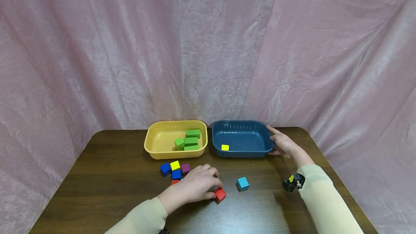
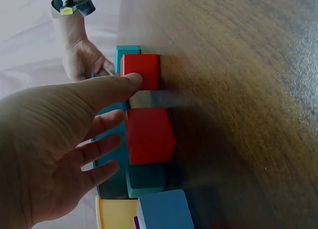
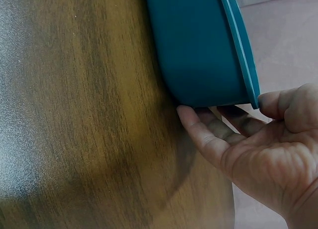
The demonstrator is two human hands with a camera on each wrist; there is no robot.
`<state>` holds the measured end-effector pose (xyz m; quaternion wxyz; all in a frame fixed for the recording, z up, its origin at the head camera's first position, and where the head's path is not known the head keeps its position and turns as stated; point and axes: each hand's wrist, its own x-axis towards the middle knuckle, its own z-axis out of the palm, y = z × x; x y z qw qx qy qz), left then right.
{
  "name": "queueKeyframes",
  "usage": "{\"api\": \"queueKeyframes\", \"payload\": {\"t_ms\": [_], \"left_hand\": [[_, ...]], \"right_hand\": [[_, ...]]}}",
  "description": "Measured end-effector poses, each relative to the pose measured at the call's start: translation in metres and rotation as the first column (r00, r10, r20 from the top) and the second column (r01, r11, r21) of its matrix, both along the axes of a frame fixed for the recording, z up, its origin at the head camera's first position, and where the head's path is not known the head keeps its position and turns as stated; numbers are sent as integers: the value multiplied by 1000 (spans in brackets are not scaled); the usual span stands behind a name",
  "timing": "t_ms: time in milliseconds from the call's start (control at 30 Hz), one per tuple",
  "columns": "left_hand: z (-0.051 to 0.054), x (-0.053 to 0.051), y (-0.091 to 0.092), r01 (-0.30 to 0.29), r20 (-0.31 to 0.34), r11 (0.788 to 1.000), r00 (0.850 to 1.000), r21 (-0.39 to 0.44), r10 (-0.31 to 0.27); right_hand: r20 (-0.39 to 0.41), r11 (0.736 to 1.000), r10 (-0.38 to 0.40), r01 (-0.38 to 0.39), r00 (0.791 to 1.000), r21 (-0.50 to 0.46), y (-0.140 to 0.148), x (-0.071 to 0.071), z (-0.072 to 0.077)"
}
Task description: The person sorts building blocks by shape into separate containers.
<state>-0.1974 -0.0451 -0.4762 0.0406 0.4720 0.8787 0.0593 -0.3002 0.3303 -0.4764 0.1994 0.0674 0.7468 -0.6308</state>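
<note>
My left hand (image 1: 196, 184) is low over the table, pinching a red cube (image 1: 220, 195) at the thumb and forefinger. In the left wrist view the thumb (image 2: 112, 90) lies against that cube, its forefinger hidden, the other fingers loosely bent near a second red cube (image 2: 149, 137). At the right end of a dark blue tray (image 1: 242, 154), my right hand (image 1: 286, 145) holds the tray, thumb at the rim and fingers against the lower wall. A yellow cube (image 1: 225, 147) lies inside the tray. To the right of the pinched cube sits a light blue cube (image 1: 242, 183).
A yellow tray (image 1: 175, 155) with several green blocks (image 1: 190, 141) stands left of the blue one. In front of it cluster blue cubes (image 1: 165, 169), a yellow cube (image 1: 175, 165) and a purple cube (image 1: 185, 168), partly behind the left hand. A pink curtain (image 1: 208, 46) hangs behind the table.
</note>
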Motion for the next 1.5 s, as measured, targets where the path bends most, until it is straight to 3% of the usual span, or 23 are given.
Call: {"api": "queueKeyframes", "payload": {"t_ms": [267,633,900,1333,1500], "left_hand": [[-1,0,-3,6,-46,999,999,45,-4],[4,-1,-8,-31,-20,992,999,121,33],[11,-2,-9,-43,-55,980,997,194,54],[25,-6,-10,-101,-49,964,992,247,117],[32,-9,-9,-99,-91,950,987,294,131]], "right_hand": [[-9,1000,9,-9,1000,8,0,0,0],[-6,1000,9,-9,1000,4,1,0,0],[3,1000,7,-7,1000,3,1,-1,0],[-24,1000,-12,12,1000,0,3,0,1],[-25,1000,-8,8,1000,26,2,1,2]]}}
